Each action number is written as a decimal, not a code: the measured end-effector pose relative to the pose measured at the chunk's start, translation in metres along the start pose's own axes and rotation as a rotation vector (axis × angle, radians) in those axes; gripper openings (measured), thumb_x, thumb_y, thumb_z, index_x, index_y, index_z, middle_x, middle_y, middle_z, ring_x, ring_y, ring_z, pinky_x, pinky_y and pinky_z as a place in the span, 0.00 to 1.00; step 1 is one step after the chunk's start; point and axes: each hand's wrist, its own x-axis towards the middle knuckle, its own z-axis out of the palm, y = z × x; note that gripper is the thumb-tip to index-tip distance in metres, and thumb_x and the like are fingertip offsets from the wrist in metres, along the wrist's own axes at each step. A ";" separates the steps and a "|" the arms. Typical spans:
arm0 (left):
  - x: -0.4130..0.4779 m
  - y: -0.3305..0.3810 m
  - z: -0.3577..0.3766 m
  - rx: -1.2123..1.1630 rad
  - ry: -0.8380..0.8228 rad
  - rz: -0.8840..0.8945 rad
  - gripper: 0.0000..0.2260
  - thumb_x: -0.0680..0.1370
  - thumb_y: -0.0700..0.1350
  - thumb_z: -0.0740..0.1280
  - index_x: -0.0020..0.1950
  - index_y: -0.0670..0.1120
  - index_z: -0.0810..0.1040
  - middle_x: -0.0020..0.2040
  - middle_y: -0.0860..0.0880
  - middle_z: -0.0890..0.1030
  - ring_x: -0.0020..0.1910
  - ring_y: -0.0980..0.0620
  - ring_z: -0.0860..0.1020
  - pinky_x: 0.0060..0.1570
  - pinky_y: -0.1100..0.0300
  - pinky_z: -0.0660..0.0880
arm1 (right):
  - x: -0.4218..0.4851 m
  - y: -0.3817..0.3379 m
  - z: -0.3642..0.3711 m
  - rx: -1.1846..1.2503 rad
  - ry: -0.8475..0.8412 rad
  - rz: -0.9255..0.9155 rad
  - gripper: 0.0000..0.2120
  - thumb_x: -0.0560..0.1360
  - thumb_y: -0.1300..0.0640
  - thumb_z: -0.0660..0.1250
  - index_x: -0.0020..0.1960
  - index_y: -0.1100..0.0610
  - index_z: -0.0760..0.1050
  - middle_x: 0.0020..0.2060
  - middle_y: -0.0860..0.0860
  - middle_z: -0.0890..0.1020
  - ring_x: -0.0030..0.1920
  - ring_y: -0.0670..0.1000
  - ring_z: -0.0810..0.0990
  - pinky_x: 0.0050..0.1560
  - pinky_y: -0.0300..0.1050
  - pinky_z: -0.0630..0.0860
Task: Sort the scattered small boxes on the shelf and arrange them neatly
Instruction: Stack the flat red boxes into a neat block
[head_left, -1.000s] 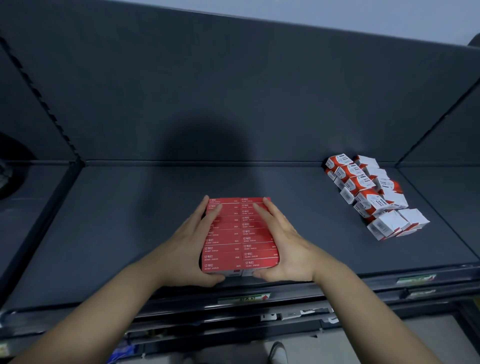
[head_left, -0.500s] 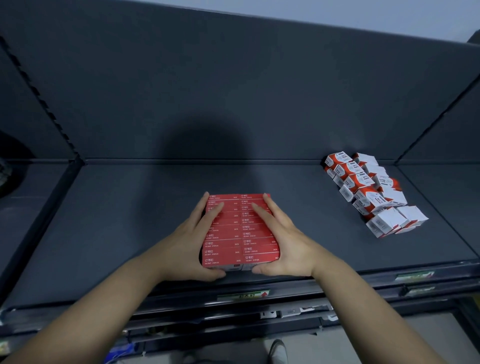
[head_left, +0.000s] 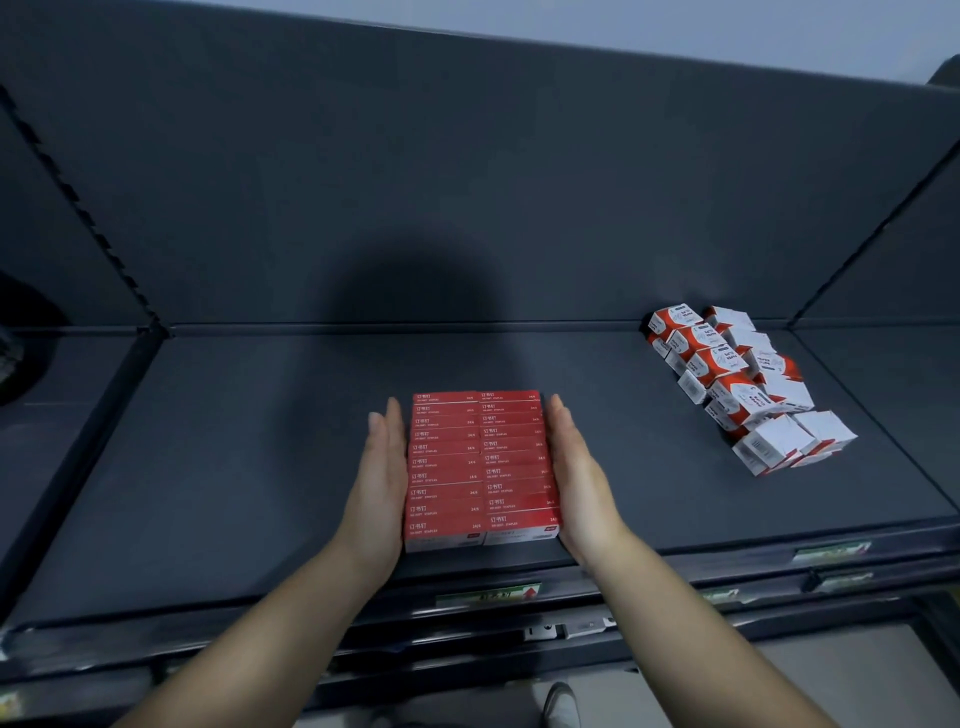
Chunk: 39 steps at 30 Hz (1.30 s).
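A block of several flat red staple boxes (head_left: 480, 467) lies in two neat columns near the front middle of the dark shelf (head_left: 234, 467). My left hand (head_left: 379, 483) presses flat against the block's left side, fingers straight. Against the right side my right hand (head_left: 576, 478) presses the same way. A looser row of several red-and-white small boxes (head_left: 737, 384) runs diagonally at the right back of the shelf, apart from both hands.
The shelf's back panel (head_left: 467, 182) rises behind. Price-label strips (head_left: 488, 592) line the front edge. Neighbouring shelf bays lie to the left (head_left: 57, 415) and right (head_left: 893, 384). A shoe tip (head_left: 561, 701) shows on the floor below.
Both hands have moved off the top of the red block to its two sides, fingers now straight along the edges. The block's columns look squared up.
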 end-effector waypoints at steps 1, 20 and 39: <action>0.000 -0.001 0.000 0.002 0.010 -0.002 0.39 0.72 0.69 0.47 0.80 0.54 0.49 0.72 0.62 0.61 0.63 0.67 0.69 0.62 0.65 0.65 | -0.001 -0.001 0.001 0.000 0.007 0.005 0.43 0.68 0.22 0.62 0.77 0.43 0.63 0.74 0.45 0.70 0.73 0.48 0.69 0.75 0.57 0.63; 0.015 0.015 -0.006 0.038 0.101 0.024 0.33 0.80 0.65 0.46 0.80 0.49 0.53 0.79 0.55 0.57 0.76 0.60 0.58 0.74 0.60 0.53 | 0.013 -0.022 -0.008 -0.081 0.027 0.039 0.42 0.69 0.22 0.61 0.77 0.41 0.62 0.74 0.40 0.68 0.73 0.44 0.68 0.77 0.55 0.60; 0.020 0.031 0.024 0.173 0.078 0.003 0.26 0.82 0.61 0.43 0.79 0.57 0.54 0.46 0.70 0.71 0.36 0.78 0.76 0.31 0.79 0.71 | 0.000 -0.042 0.019 -0.402 0.041 -0.051 0.33 0.82 0.41 0.54 0.81 0.51 0.47 0.79 0.42 0.52 0.78 0.40 0.49 0.74 0.36 0.45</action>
